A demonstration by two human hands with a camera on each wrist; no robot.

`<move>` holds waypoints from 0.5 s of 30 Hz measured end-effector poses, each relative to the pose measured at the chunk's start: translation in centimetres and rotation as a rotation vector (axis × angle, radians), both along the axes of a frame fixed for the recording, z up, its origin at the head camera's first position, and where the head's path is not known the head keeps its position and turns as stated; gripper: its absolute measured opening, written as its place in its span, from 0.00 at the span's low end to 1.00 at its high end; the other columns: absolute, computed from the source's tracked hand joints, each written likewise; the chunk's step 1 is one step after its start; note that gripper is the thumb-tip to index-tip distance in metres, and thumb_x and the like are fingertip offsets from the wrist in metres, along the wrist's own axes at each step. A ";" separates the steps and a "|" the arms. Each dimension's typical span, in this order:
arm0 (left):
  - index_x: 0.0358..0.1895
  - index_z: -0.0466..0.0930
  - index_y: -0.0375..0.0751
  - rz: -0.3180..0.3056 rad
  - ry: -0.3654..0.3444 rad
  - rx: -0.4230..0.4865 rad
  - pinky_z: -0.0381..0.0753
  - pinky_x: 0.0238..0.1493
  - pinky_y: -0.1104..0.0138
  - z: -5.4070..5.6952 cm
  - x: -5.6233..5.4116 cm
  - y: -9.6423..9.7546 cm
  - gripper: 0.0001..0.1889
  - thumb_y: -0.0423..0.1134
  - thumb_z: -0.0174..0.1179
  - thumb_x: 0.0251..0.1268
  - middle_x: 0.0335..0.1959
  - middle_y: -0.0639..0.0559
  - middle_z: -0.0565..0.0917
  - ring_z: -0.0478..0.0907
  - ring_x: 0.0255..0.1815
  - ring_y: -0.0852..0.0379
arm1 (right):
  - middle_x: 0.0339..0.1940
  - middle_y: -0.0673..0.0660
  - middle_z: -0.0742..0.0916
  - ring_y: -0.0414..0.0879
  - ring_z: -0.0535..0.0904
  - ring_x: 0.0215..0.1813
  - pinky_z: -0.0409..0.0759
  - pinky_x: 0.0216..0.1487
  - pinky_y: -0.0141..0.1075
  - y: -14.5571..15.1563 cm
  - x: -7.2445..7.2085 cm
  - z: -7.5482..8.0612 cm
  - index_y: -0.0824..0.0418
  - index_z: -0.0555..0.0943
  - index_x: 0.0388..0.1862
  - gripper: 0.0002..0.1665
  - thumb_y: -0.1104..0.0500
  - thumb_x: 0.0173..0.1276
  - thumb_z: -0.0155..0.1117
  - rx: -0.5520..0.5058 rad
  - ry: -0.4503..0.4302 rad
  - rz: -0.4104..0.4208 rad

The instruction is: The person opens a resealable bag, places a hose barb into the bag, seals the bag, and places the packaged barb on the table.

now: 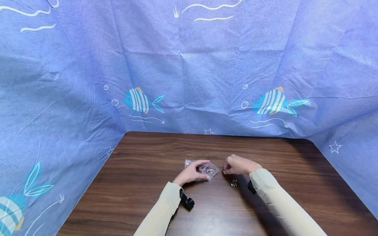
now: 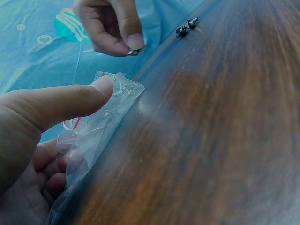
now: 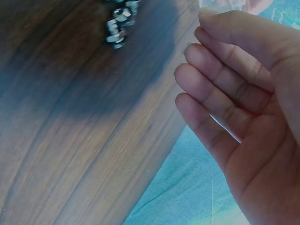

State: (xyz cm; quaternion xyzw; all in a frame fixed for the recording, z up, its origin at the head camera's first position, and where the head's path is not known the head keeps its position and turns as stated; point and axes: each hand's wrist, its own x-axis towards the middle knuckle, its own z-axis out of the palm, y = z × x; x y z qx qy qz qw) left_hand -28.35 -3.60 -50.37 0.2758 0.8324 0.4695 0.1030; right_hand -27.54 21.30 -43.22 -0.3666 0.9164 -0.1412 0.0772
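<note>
My left hand (image 1: 191,172) holds a clear plastic zip bag (image 2: 96,129) on the table, thumb on its near side and fingers curled behind it. A few small shiny pieces show inside the bag in the head view. Just right of the bag's mouth, my right hand (image 1: 238,165) pinches a small metal piece (image 2: 133,52) between thumb and forefinger; its exact kind is too small to make out. Below that hand lies a small cluster of shiny metal fittings (image 1: 234,183), seen closer in the right wrist view as silver and dark fittings (image 3: 116,33).
The dark wood-grain table (image 1: 141,183) extends around both hands. Blue cloth with fish prints (image 1: 200,72) hangs behind it and at both sides. A black wrist strap with a camera (image 1: 187,200) sits on the left wrist, another black strap (image 1: 251,187) on the right.
</note>
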 end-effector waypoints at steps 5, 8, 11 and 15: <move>0.65 0.73 0.48 -0.003 0.003 -0.002 0.71 0.41 0.70 0.1 0.0 0.0 0.34 0.42 0.73 0.52 0.51 0.50 0.80 0.71 0.39 0.60 | 0.21 0.43 0.84 0.30 0.72 0.24 0.75 0.30 0.27 -0.6 -0.2 0.1 0.55 0.85 0.24 0.05 0.62 0.58 0.69 0.007 0.003 -0.010; 0.65 0.73 0.47 -0.007 0.002 -0.004 0.71 0.40 0.71 0.1 0.1 0.0 0.34 0.42 0.73 0.52 0.50 0.50 0.80 0.71 0.38 0.60 | 0.21 0.43 0.84 0.30 0.71 0.24 0.74 0.29 0.27 -1.1 -0.3 0.2 0.56 0.85 0.24 0.04 0.62 0.58 0.69 0.000 0.002 -0.011; 0.65 0.73 0.46 -0.010 0.007 0.001 0.71 0.40 0.70 0.2 0.1 0.0 0.33 0.41 0.73 0.52 0.51 0.50 0.80 0.71 0.39 0.60 | 0.20 0.42 0.83 0.30 0.70 0.23 0.73 0.28 0.26 -1.5 -0.4 0.4 0.56 0.84 0.23 0.05 0.63 0.58 0.69 -0.013 0.002 -0.002; 0.64 0.74 0.46 -0.011 0.010 0.004 0.71 0.41 0.70 0.2 0.1 0.0 0.33 0.41 0.73 0.51 0.52 0.49 0.80 0.71 0.40 0.59 | 0.19 0.41 0.81 0.29 0.68 0.22 0.71 0.26 0.25 -1.9 -0.5 0.7 0.56 0.84 0.23 0.05 0.63 0.57 0.68 -0.019 0.001 -0.002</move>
